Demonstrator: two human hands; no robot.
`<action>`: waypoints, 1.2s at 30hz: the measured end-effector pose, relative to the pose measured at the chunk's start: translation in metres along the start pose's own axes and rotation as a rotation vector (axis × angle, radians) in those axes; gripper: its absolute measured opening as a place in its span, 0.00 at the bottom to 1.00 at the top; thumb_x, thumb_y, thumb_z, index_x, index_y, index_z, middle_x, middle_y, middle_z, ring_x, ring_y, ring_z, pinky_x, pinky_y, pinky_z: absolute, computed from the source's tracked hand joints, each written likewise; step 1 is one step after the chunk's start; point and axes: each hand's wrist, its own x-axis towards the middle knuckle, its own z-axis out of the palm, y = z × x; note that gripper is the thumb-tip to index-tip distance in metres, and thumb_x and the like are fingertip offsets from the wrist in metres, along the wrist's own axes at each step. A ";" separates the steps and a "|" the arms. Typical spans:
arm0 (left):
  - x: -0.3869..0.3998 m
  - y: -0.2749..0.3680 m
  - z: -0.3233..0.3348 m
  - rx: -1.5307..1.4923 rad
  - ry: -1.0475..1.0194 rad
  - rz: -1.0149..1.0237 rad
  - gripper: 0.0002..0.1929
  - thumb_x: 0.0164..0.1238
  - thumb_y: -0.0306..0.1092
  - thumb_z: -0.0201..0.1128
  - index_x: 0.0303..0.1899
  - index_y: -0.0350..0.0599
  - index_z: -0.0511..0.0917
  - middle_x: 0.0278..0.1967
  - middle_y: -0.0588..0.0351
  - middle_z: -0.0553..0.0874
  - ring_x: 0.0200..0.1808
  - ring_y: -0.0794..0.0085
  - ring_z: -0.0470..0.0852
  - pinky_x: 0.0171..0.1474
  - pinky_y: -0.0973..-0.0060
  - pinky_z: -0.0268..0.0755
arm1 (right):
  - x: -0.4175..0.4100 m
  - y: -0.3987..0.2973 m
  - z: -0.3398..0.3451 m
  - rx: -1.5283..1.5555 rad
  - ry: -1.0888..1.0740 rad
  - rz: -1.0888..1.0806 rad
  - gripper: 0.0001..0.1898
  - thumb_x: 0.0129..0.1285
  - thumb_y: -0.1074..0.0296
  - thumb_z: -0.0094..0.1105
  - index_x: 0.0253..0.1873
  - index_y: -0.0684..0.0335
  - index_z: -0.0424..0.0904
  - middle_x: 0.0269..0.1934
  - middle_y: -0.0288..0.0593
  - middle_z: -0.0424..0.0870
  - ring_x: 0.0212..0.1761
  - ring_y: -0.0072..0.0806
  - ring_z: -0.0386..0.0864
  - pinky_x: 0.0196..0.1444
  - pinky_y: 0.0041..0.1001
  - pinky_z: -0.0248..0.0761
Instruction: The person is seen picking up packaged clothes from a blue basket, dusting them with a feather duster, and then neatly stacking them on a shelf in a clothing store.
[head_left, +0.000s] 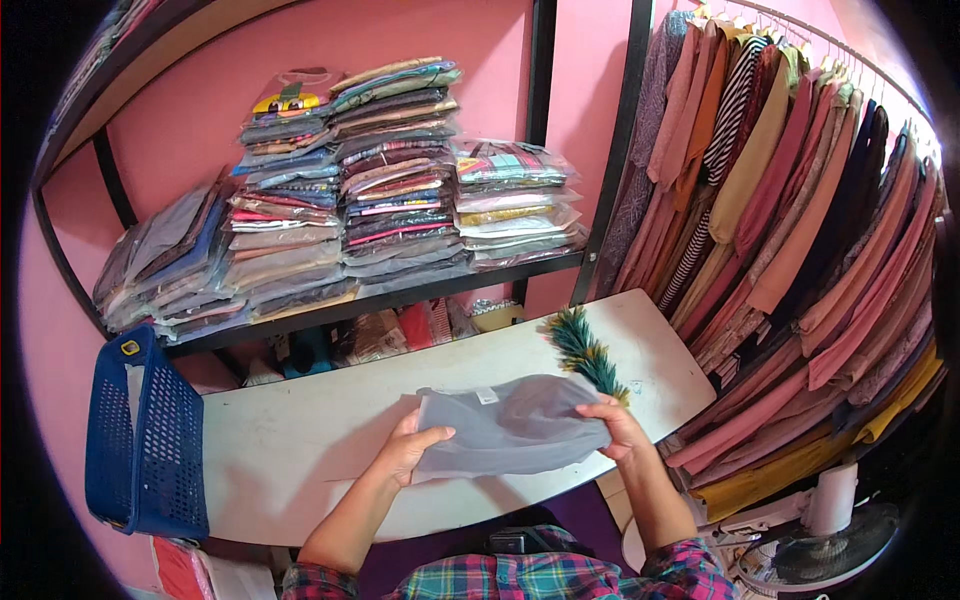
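Note:
Between my hands, above a white table (270, 450), a grey sheer plastic bag (517, 431) is stretched out; a small white label shows at its far edge, and whether anything is inside I cannot tell. My left hand (409, 448) pinches its left side, thumb on top. At the right side, my right hand (616, 426) grips the bag the same way. Just beyond that hand, a green artificial garland with yellowish tips (589, 352) lies on the tabletop, its near end partly behind the fingers.
A blue perforated plastic basket (169, 450) stands at the table's left end. Behind is a black-framed shelf (420, 287) with stacks of bagged folded clothes (401, 187). Hanging garments (757, 195) crowd the right side. An electric fan (825, 540) stands at the lower right.

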 end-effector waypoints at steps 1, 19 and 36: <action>-0.005 0.014 0.009 0.003 0.000 0.007 0.22 0.53 0.26 0.61 0.52 0.40 0.68 0.42 0.55 0.78 0.45 0.72 0.77 0.50 0.74 0.69 | -0.007 -0.015 0.011 -0.001 -0.006 -0.005 0.15 0.51 0.76 0.58 0.46 0.70 0.73 0.37 0.45 0.80 0.36 0.29 0.80 0.40 0.27 0.75; 0.180 0.315 0.131 0.450 -0.149 0.984 0.25 0.53 0.27 0.61 0.54 0.36 0.66 0.44 0.54 0.78 0.44 0.75 0.77 0.47 0.77 0.71 | 0.162 -0.360 0.106 -0.414 -0.308 -1.010 0.29 0.51 0.77 0.55 0.61 0.64 0.61 0.45 0.39 0.75 0.42 0.24 0.75 0.45 0.23 0.70; 0.395 0.251 0.042 1.021 0.851 1.021 0.08 0.51 0.23 0.58 0.33 0.41 0.82 0.37 0.43 0.82 0.45 0.58 0.79 0.52 0.71 0.67 | 0.389 -0.299 0.026 -1.273 0.453 -1.168 0.18 0.51 0.82 0.46 0.47 0.61 0.75 0.43 0.52 0.76 0.46 0.47 0.74 0.50 0.37 0.66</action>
